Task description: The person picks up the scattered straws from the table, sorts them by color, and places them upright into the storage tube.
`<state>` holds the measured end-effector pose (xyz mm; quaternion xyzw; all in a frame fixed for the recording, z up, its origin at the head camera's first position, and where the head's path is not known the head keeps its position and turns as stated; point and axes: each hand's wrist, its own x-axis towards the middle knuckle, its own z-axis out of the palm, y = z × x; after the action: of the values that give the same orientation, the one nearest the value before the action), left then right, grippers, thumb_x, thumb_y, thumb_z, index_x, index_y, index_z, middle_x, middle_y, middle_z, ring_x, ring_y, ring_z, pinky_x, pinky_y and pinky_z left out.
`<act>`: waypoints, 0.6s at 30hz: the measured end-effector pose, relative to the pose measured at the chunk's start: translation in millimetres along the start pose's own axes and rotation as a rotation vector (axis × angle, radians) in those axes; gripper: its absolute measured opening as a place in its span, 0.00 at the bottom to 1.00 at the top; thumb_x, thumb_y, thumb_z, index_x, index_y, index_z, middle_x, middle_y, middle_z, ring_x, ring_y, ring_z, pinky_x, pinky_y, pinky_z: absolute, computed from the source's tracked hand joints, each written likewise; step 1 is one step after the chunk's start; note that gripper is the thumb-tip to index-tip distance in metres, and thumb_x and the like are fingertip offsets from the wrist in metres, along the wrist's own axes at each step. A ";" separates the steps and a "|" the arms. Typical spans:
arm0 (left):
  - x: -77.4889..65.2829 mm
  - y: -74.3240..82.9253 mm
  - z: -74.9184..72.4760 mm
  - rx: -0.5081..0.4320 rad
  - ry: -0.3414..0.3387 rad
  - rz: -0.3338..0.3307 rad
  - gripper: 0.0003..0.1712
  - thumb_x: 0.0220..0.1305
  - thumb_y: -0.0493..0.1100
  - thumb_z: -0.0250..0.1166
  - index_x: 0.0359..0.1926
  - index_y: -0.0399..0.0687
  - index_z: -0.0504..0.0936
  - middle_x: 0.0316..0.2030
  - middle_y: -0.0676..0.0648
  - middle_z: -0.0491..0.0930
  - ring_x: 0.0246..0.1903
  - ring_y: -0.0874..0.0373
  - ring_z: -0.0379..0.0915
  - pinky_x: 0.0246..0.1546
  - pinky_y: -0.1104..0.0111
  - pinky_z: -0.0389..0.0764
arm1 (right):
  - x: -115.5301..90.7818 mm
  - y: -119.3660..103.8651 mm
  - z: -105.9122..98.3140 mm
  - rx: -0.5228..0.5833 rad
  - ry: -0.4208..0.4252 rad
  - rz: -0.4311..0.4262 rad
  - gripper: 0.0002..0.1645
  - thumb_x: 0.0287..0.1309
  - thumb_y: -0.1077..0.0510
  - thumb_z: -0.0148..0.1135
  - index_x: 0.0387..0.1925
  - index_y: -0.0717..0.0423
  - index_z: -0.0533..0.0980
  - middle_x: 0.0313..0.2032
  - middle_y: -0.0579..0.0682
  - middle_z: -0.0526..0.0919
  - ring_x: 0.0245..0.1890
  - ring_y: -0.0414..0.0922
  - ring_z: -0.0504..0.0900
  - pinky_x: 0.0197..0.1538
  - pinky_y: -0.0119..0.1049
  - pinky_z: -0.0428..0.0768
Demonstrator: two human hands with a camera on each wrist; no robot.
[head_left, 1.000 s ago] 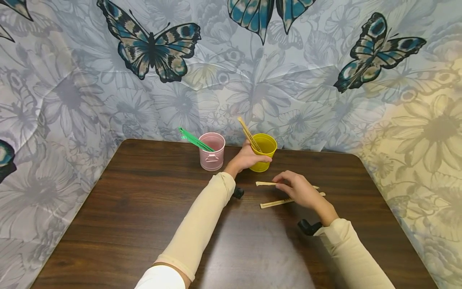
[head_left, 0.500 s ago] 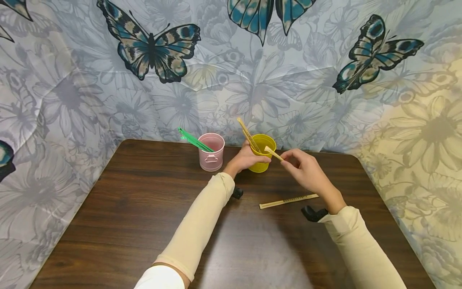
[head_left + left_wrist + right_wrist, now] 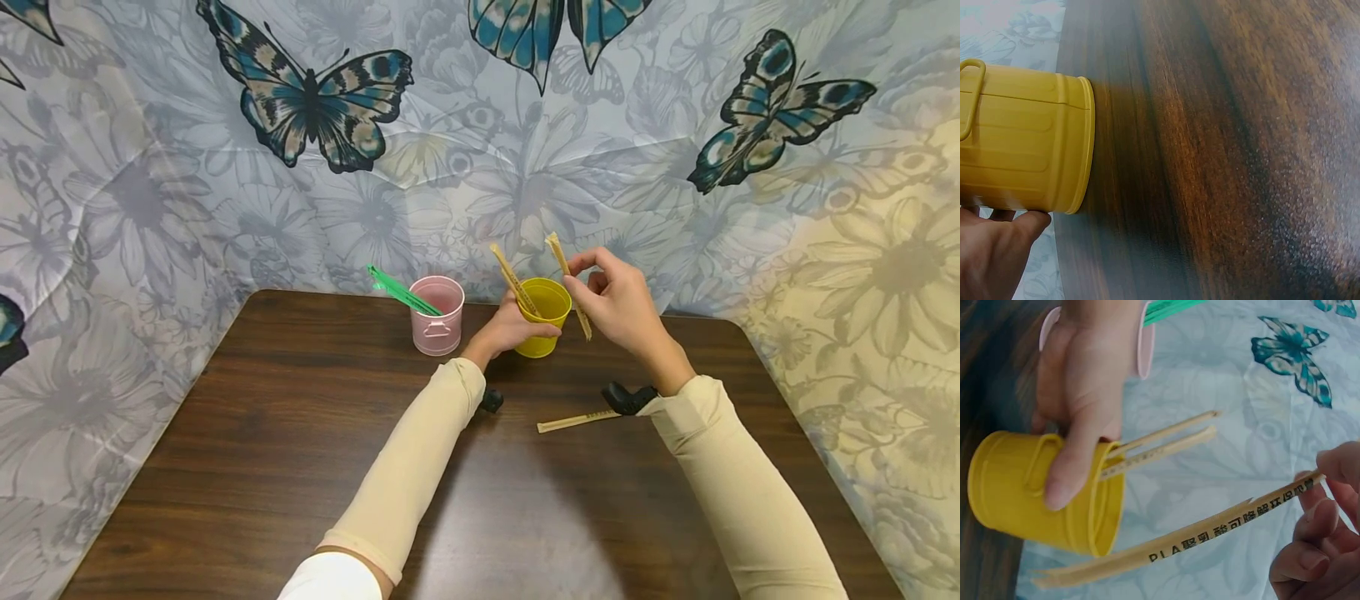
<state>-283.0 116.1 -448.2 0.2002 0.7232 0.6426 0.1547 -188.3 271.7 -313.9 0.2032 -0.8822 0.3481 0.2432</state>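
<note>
My left hand (image 3: pixel 507 328) grips a small yellow bucket (image 3: pixel 534 347), its thumb across the front below the rim. Two paper-wrapped straws (image 3: pixel 1166 449) lean out of that bucket in the right wrist view. Between the thumb and fingers of my right hand (image 3: pixel 621 302) is another paper-wrapped straw (image 3: pixel 558 254), printed with dark lettering. It stands nearly upright just right of the bucket, its lower end outside the rim. A further wrapped straw (image 3: pixel 572 422) lies on the table, partly covered by the right wrist's camera.
To the left stands a pink bucket (image 3: pixel 437 335) with green-wrapped straws (image 3: pixel 401 289) leaning out. The dark wooden table (image 3: pixel 300 433) ends at a butterfly-patterned cloth (image 3: pixel 450 167) behind both buckets. A black wrist camera (image 3: pixel 626 398) sits under the right wrist.
My right hand has picked a wrapped straw off the table, lifted it beside the yellow bucket and turned it from flat to nearly upright. The left hand stays on the bucket.
</note>
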 end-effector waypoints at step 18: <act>0.0 0.6 1.3 -0.021 -0.004 0.012 0.53 0.50 0.42 0.81 0.71 0.48 0.58 0.64 0.44 0.72 0.61 0.48 0.72 0.68 0.58 0.72 | 31.3 -3.4 16.2 0.051 0.033 0.000 0.10 0.69 0.60 0.64 0.48 0.60 0.77 0.44 0.56 0.85 0.12 0.33 0.63 0.18 0.25 0.60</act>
<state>-282.3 117.4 -447.7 0.2045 0.7150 0.6505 0.1543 -216.2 252.0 -304.6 0.2035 -0.8689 0.3740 0.2525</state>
